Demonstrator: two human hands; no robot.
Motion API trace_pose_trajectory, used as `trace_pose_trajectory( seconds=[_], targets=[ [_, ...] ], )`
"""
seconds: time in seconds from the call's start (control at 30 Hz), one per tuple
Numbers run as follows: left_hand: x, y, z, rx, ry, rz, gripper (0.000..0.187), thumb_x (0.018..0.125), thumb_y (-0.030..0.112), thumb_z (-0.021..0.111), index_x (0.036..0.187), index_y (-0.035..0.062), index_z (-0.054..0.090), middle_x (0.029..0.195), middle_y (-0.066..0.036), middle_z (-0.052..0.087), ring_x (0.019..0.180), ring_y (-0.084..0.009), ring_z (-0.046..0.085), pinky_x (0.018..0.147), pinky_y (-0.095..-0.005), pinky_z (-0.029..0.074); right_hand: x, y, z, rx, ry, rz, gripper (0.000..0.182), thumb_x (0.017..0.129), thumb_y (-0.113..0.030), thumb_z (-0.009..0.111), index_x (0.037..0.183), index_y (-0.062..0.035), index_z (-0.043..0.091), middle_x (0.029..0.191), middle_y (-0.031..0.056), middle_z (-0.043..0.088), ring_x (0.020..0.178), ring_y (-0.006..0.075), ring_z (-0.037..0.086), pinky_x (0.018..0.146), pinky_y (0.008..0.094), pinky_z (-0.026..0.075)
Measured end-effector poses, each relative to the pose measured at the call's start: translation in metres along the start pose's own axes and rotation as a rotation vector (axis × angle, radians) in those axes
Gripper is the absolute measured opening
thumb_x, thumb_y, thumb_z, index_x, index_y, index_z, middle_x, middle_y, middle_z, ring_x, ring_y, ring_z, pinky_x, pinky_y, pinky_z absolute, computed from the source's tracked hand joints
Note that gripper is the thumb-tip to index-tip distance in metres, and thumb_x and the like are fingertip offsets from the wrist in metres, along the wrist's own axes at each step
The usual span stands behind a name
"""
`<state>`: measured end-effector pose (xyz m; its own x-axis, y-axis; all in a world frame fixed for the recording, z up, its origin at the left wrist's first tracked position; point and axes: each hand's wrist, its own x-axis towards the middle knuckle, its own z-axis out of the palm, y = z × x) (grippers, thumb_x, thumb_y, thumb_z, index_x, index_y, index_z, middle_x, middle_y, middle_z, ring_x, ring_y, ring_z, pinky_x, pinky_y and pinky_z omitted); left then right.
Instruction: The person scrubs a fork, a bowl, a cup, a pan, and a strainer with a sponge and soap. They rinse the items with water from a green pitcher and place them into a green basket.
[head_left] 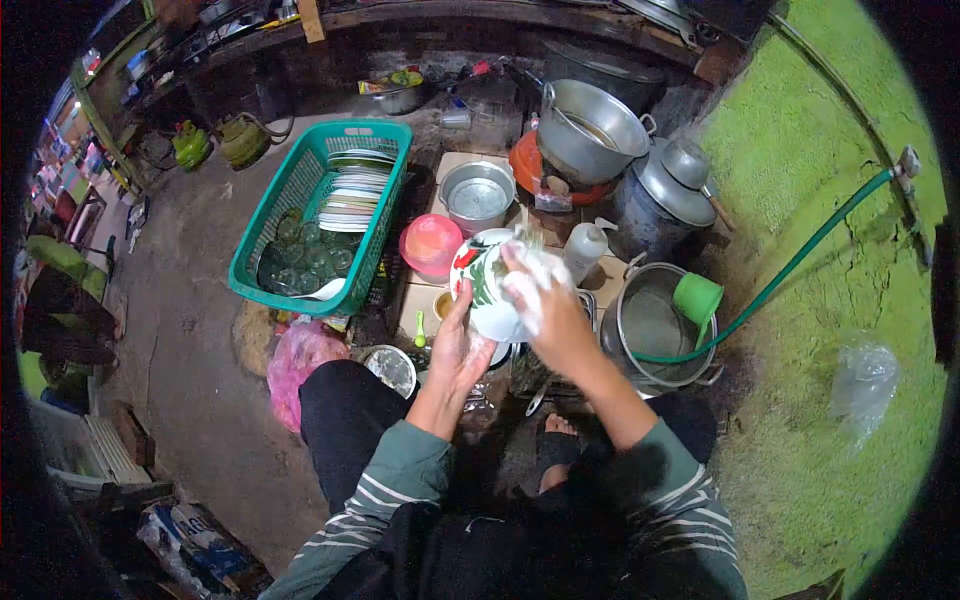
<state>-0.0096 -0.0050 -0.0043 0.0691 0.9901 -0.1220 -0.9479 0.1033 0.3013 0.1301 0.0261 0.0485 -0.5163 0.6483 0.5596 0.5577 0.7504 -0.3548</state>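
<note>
The bowl (pixel 487 285) is white with a red and green print on its outer wall, tipped on its side so the rim faces away to the upper left. The left hand (pixel 458 350) grips it from below, fingers curled up around the near wall. The right hand (pixel 545 300) is closed on a soapy white sponge (pixel 530 275) pressed against the bowl's right side (foam hides most of the fingers). The bowl is held in the air, in front of the person's knees and above the washing things on the floor.

There is no raised surface here: everything sits on a rough concrete floor (pixel 190 330), dark and damp, with a mossy green wall (pixel 830 200) on the right and a cluttered wooden shelf along the back.

To the left stands a green plastic basket (pixel 300 215) holding stacked plates (pixel 355 195) and upturned glasses (pixel 300 255). Just beyond the bowl lie a pink lid (pixel 432 243), a small steel basin (pixel 477 195) and a squeeze bottle (pixel 585 250). Behind those, a big aluminium pot (pixel 590 130) rests on an orange tub. At the right, a green hose (pixel 800 250) runs from the wall into a steel pot (pixel 655 325), where a green cup (pixel 697 297) hangs on the rim. A pink plastic bag (pixel 300 360) lies by the left knee.
</note>
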Motion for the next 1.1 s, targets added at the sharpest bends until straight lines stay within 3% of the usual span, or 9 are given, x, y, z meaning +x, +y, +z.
trace_pose_trajectory(
  seconds=[0.13,0.27,0.33,0.47,0.67,0.8,0.9,1.0,1.1],
  targets=[
    [-0.002,0.001,0.010,0.034,0.012,0.015,0.045,0.094,0.031,0.047,0.130,0.0049,0.041,0.126,-0.011,0.052,0.114,-0.0238,0.053,0.098,-0.0399,0.042,0.010,0.013,0.001,-0.091,0.048,0.069,0.035,0.093,-0.019,0.045,0.127,-0.0110,0.051,0.137,0.0214,0.038,0.124,0.0417,0.035,0.104,0.0451,0.029],
    [-0.002,0.005,0.007,0.019,-0.029,0.037,0.045,0.095,0.031,0.046,0.131,0.0050,0.041,0.126,-0.011,0.052,0.114,-0.0236,0.052,0.098,-0.0396,0.042,0.000,-0.018,0.011,-0.032,0.109,0.134,0.038,0.091,-0.018,0.049,0.128,-0.0094,0.049,0.133,0.0204,0.043,0.119,0.0410,0.044,0.098,0.0440,0.037],
    [-0.003,0.005,0.005,0.057,-0.012,0.033,0.045,0.094,0.032,0.047,0.130,0.0054,0.041,0.125,-0.011,0.053,0.112,-0.0233,0.054,0.097,-0.0386,0.043,-0.001,-0.036,-0.001,0.171,-0.079,0.268,0.038,0.091,-0.018,0.050,0.128,-0.0083,0.049,0.130,0.0198,0.047,0.115,0.0370,0.049,0.094,0.0404,0.042],
    [-0.013,0.010,0.022,0.095,0.003,0.034,0.036,0.095,0.028,0.046,0.124,0.0061,0.046,0.119,-0.009,0.057,0.106,-0.0197,0.058,0.089,-0.0343,0.049,-0.005,-0.026,-0.005,0.081,0.000,0.034,0.041,0.086,-0.016,0.056,0.127,-0.0080,0.051,0.121,0.0172,0.054,0.106,0.0344,0.055,0.090,0.0395,0.045],
    [-0.017,0.003,0.010,0.216,-0.005,0.109,0.032,0.096,0.025,0.046,0.120,0.0043,0.048,0.113,-0.008,0.058,0.102,-0.0193,0.059,0.087,-0.0351,0.049,0.011,-0.025,-0.009,-0.237,0.010,-0.211,0.039,0.078,-0.024,0.064,0.117,-0.0249,0.061,0.117,0.0121,0.052,0.110,0.0352,0.046,0.098,0.0444,0.035],
    [-0.021,-0.008,0.032,0.278,-0.060,0.050,0.032,0.094,0.022,0.050,0.119,0.0027,0.049,0.115,-0.008,0.057,0.103,-0.0169,0.057,0.092,-0.0351,0.046,0.031,0.000,-0.008,-0.032,0.047,-0.002,0.027,0.082,-0.026,0.058,0.105,-0.0137,0.065,0.118,0.0142,0.053,0.109,0.0343,0.049,0.095,0.0422,0.037],
    [-0.020,-0.016,0.020,0.340,-0.071,0.036,0.035,0.093,0.021,0.053,0.120,0.0003,0.049,0.115,-0.008,0.058,0.102,-0.0160,0.057,0.091,-0.0326,0.044,0.035,0.020,-0.006,0.236,0.001,0.446,0.026,0.082,-0.019,0.056,0.103,-0.0042,0.061,0.109,0.0208,0.057,0.095,0.0364,0.058,0.083,0.0414,0.045],
    [-0.019,-0.018,0.005,0.367,-0.091,0.028,0.032,0.092,0.016,0.053,0.120,0.0002,0.049,0.113,-0.007,0.059,0.100,-0.0145,0.057,0.090,-0.0304,0.044,0.021,0.001,-0.002,0.214,0.017,0.460,0.029,0.081,-0.018,0.057,0.108,-0.0077,0.059,0.114,0.0226,0.053,0.108,0.0417,0.049,0.093,0.0473,0.039],
    [-0.021,-0.011,-0.011,0.599,-0.113,0.119,0.030,0.090,0.006,0.052,0.119,-0.0005,0.050,0.111,-0.006,0.060,0.099,-0.0125,0.057,0.089,-0.0280,0.044,0.006,-0.031,0.002,-0.090,0.003,-0.022,0.037,0.074,-0.013,0.058,0.111,-0.0086,0.057,0.126,0.0187,0.046,0.114,0.0382,0.046,0.096,0.0491,0.037]
  ],
)
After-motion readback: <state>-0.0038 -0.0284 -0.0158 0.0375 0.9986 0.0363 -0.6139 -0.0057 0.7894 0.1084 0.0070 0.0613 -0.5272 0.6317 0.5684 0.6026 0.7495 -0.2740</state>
